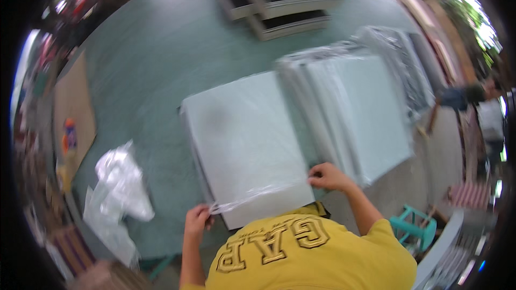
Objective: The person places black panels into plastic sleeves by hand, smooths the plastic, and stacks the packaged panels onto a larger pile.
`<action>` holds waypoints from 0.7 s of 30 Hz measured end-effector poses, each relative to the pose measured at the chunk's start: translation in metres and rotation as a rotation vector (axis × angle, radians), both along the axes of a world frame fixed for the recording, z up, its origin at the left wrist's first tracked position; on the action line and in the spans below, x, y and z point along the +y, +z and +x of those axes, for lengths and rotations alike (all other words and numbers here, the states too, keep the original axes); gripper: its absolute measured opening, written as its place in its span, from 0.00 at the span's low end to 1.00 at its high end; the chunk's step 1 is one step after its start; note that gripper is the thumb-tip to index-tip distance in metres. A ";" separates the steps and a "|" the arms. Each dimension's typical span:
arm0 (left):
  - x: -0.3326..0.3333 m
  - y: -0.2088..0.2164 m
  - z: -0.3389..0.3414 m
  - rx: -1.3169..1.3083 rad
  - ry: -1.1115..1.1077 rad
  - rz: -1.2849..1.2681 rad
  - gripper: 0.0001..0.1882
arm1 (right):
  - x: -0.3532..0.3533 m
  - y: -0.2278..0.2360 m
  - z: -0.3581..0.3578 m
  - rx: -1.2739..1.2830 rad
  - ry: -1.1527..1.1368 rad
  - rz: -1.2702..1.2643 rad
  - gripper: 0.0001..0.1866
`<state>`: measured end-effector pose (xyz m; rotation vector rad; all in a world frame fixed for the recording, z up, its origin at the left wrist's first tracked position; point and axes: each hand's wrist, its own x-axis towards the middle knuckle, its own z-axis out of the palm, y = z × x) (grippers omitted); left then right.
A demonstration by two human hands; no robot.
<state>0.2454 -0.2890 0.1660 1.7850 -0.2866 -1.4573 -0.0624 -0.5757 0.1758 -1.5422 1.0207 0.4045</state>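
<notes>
Both hands clenched on clear plastic wrap (258, 196) at the near edge of a pale flat panel (244, 139): left hand (197, 220) at one corner, right hand (327, 176) at the other, panel stretching away across the green surface (145, 64).

1. A wide grey-green bench (150, 70) spreads away beyond the hands and fills most of the view.
2. Pale frame-like slatted parts (285, 0) lie at its far edge, well beyond the hands.
3. A brown cardboard sheet (72, 113) lies far to the left of the hands, with a small orange bottle (69, 134) on it.
4. Crumpled clear plastic (121, 188) lies on the bench just left of the hands.
5. A turquoise stool (414, 228) stands on the floor to the right of the hands.
6. Another person (465, 96) bends far to the right.
7. Bright daylight and green foliage (473, 16) show at the upper right rim.
</notes>
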 end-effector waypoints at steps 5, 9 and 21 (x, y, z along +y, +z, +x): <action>-0.038 0.022 -0.059 -1.277 -0.192 -0.282 0.15 | 0.035 0.020 0.026 -0.274 -0.071 -0.845 0.28; -0.085 0.001 -0.072 -1.374 -0.496 -0.568 0.10 | 0.071 0.004 0.081 -0.591 0.451 -1.099 0.29; -0.057 -0.027 -0.023 -1.529 -0.090 -0.547 0.08 | 0.019 0.019 0.025 -0.018 0.157 -0.752 0.29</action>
